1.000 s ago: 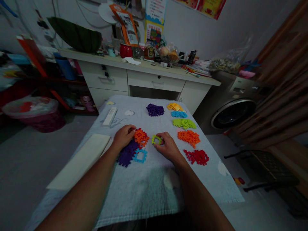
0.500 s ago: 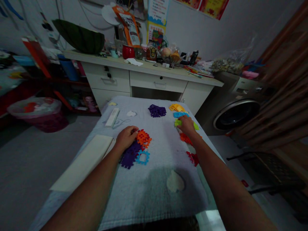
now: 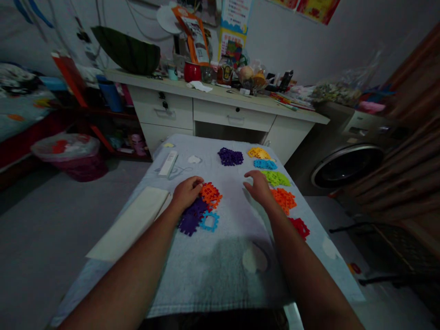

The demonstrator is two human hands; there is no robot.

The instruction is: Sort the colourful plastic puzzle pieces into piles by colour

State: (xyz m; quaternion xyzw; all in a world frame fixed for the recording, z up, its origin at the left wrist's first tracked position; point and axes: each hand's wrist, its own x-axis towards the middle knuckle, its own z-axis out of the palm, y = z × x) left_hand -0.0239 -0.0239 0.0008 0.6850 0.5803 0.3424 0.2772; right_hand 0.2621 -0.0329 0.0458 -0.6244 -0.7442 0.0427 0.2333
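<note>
My left hand (image 3: 186, 192) rests with curled fingers on a cluster of joined plastic grid pieces: an orange piece (image 3: 211, 194), purple pieces (image 3: 192, 217) and a blue piece (image 3: 209, 222). My right hand (image 3: 257, 187) hovers over the towel with its fingers loosely spread and nothing in them, just left of the green pile (image 3: 277, 178) and the orange pile (image 3: 284, 200). Sorted piles also lie further off: purple (image 3: 230, 156), yellow (image 3: 258, 152), blue (image 3: 265, 164) and red (image 3: 299, 227).
All pieces lie on a light towel (image 3: 213, 266) over a small table. A white remote (image 3: 168, 163) and a pale flat pad (image 3: 132, 222) are at its left. Behind stand a cluttered desk (image 3: 220, 98) and, at the right, a washing machine (image 3: 347, 158).
My right hand took a green piece from the middle over to the green pile, let go of it there, and has drawn back toward the centre with nothing in it. The left hand stayed on the cluster.
</note>
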